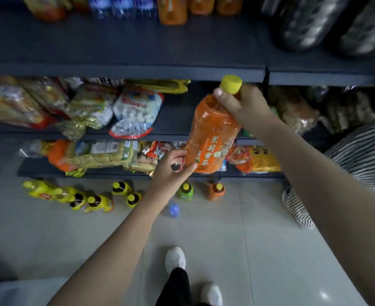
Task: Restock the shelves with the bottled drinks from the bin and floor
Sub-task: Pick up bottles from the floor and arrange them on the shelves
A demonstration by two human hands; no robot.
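Observation:
My right hand (241, 107) grips a large orange tea bottle (210, 138) with a yellow cap by its neck, holding it in front of the dark shelves. My left hand (171, 171) touches the bottle's bottom edge with thumb and fingers. On the top shelf (124, 47) stand more orange bottles (173, 9) and blue-labelled water bottles (120, 5). On the floor by the lowest shelf stand several yellow-capped bottles (93, 202), a green bottle (185, 192), an orange bottle (215, 191) and a blue-capped bottle (173, 209).
The middle shelf (175, 122) and bottom shelf hold snack bags (135, 113). Dark packages (314, 23) lie on the top right shelf. A person in striped clothes (358, 155) crouches at the right. My white shoes (175, 259) stand on the tiled floor.

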